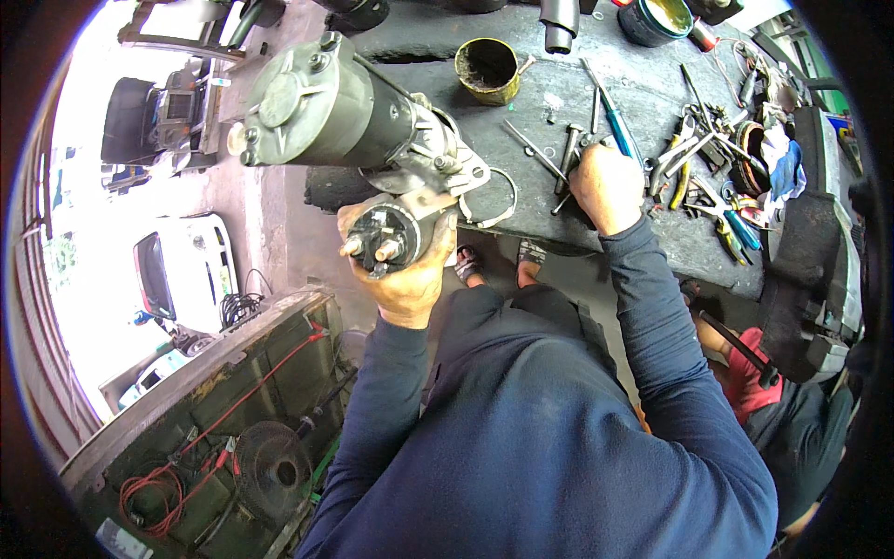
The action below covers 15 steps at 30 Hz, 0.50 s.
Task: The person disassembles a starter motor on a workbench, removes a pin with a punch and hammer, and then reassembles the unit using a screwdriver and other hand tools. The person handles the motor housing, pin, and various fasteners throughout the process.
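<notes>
While left hand (410, 291) clasps black two-stud solenoid (380, 224), one grey starter motor (349, 110) juts beyond grip; right hand (607, 186) curled, hold unclear.

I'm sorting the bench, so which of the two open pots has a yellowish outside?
The yellowish pot, just right of the motor that the left hand grips; the other, a dark teal pot, stands farther right.
</notes>
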### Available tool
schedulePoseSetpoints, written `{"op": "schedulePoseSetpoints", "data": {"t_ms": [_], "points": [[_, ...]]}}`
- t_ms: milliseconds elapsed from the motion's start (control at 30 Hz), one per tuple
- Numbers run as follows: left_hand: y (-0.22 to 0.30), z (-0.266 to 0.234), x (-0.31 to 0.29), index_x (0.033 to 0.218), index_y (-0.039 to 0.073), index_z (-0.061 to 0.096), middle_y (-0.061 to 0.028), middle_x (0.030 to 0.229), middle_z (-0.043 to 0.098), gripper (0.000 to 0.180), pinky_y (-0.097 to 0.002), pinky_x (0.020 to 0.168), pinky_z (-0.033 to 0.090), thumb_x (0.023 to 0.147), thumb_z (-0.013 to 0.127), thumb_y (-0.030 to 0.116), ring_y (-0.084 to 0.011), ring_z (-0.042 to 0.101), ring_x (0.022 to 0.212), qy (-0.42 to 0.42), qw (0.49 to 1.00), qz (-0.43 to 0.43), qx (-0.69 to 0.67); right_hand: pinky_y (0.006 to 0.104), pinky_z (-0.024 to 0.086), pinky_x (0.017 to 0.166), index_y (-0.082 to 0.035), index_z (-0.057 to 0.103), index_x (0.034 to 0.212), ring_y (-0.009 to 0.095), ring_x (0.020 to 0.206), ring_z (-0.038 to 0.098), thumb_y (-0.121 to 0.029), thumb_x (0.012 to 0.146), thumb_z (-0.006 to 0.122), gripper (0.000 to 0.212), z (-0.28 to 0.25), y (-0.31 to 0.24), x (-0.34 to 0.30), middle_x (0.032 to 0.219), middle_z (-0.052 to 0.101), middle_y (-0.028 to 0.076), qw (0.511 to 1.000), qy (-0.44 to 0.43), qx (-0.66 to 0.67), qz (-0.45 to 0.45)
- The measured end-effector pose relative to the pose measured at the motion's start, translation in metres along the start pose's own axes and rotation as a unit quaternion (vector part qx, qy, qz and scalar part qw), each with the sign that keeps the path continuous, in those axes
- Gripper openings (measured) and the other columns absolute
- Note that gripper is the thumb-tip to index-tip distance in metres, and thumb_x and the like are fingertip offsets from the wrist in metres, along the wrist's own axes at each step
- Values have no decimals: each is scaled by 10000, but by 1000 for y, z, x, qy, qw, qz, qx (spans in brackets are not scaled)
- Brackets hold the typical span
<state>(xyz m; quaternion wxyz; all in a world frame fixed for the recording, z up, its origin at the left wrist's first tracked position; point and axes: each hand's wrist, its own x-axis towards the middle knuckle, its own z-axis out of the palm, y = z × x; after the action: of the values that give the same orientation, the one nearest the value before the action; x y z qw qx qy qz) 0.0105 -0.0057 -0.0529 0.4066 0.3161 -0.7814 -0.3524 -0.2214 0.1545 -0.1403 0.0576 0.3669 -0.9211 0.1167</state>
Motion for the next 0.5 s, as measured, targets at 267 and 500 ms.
{"op": "schedulePoseSetpoints", "data": {"t_ms": [267,500], "points": [[-11,-6,-1,1319,-34,581,-144,1148,710,552,-366,840,628,857,877,24,-232,731,970,-19,997,-26,-74,469,590,781,-19,780,973,408,810,747,-219,798,731,270,-69,-2,6,874,747,233,959,-39,272,67],[12,-7,6,1295,-31,565,-144,1174,671,593,-385,910,597,848,905,161,-239,695,1012,-7,996,-58,-71,420,559,692,7,750,1035,313,746,731,-163,883,709,232,-39,-91,-40,839,707,238,722,-260,637,67]]}}
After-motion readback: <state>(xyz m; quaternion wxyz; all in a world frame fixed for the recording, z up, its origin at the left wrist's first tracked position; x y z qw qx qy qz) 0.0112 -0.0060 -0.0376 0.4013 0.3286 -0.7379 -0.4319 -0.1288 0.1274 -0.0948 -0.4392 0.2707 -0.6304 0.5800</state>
